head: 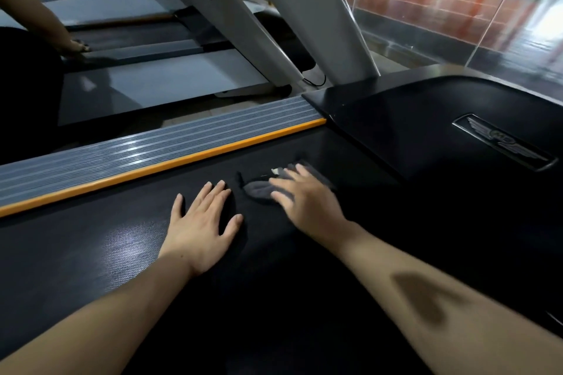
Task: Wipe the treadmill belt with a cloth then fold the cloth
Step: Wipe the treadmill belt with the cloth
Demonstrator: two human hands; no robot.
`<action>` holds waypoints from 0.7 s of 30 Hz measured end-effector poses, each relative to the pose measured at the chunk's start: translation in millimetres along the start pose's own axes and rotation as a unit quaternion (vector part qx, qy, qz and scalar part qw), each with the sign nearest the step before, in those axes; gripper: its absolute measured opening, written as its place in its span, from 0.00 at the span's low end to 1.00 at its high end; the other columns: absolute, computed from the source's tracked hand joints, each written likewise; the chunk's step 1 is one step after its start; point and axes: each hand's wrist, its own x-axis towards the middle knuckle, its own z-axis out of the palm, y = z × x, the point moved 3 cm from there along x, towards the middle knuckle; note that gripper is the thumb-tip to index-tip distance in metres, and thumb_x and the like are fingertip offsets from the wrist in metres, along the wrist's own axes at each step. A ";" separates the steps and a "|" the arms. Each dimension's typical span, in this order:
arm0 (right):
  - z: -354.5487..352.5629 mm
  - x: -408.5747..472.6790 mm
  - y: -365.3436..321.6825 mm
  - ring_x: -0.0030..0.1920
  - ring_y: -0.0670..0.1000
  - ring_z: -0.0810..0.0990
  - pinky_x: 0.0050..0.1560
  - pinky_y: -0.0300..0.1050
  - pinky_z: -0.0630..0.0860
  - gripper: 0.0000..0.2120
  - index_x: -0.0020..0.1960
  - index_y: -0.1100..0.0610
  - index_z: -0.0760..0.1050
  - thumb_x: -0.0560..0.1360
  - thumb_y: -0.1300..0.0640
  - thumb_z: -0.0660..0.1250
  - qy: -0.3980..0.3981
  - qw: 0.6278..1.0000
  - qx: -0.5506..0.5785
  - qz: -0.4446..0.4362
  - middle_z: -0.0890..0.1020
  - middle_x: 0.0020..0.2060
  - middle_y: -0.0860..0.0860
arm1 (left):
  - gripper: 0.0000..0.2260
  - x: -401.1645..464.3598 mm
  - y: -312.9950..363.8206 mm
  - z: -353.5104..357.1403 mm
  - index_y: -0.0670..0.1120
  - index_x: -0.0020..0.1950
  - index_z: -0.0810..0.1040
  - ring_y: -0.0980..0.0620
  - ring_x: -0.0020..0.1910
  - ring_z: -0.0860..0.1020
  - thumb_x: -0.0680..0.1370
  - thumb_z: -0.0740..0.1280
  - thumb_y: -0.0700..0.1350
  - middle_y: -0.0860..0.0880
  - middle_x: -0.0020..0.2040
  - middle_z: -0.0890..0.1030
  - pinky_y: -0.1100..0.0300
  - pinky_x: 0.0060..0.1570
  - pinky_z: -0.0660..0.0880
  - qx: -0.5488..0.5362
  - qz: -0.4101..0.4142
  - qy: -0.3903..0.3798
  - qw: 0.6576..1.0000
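Right hand (304,201) lies flat with its fingers straight and spread over a dark grey cloth (259,189), pressing it onto the treadmill belt (122,253) near the belt's front end, just short of the black motor cover (411,119). The cloth is bunched, and a small pale tag shows at its far edge beside the fingertips. Left hand (202,222) rests palm-down on the bare belt just beside the cloth, fingers straight and apart, holding nothing; it looks like a brace for the lean forward.

Judging by this, the wiping step is in hand and the folding has not begun. The next move calls for sliding the cloth across the belt under steady palm pressure, keeping the bunched fabric from slipping out from under the fingers.

Beyond the belt run an orange strip (170,166) and a ribbed grey side rail (137,146). Another person's hand (76,47) rests on the neighbouring treadmill.
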 end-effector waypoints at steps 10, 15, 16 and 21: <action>-48.6 -2.9 74.5 0.60 0.57 0.81 0.61 0.46 0.73 0.14 0.59 0.52 0.83 0.78 0.49 0.66 0.086 0.982 -0.116 0.125 0.83 0.59 0.51 | 0.38 2.7 1.1 2.0 0.55 0.81 0.56 0.61 0.80 0.41 0.77 0.44 0.73 0.60 0.83 0.48 0.41 0.79 0.39 0.008 -0.001 0.010 1.000; -10.6 -14.7 -14.8 0.68 0.56 0.72 0.64 0.50 0.71 0.24 0.73 0.49 0.70 0.78 0.46 0.66 0.020 0.998 -0.043 0.046 0.79 0.65 0.48 | 0.37 0.3 0.0 0.2 0.56 0.82 0.54 0.62 0.80 0.39 0.77 0.44 0.73 0.61 0.82 0.46 0.42 0.79 0.39 0.015 0.000 0.007 1.000; -13.1 -14.0 -12.1 0.71 0.54 0.70 0.65 0.49 0.71 0.26 0.75 0.48 0.68 0.79 0.47 0.66 0.014 0.998 -0.034 0.042 0.78 0.67 0.47 | 0.37 -0.4 -0.2 0.2 0.56 0.82 0.53 0.62 0.80 0.39 0.77 0.44 0.73 0.61 0.82 0.45 0.43 0.79 0.39 0.016 0.002 0.006 1.000; -60.3 -8.1 87.7 0.61 0.61 0.81 0.60 0.48 0.74 0.18 0.65 0.55 0.79 0.80 0.51 0.61 0.080 0.984 -0.130 0.092 0.82 0.62 0.53 | 0.38 -0.3 -0.5 -0.1 0.56 0.82 0.53 0.61 0.80 0.39 0.76 0.42 0.74 0.61 0.83 0.46 0.43 0.79 0.38 0.011 0.004 0.008 1.000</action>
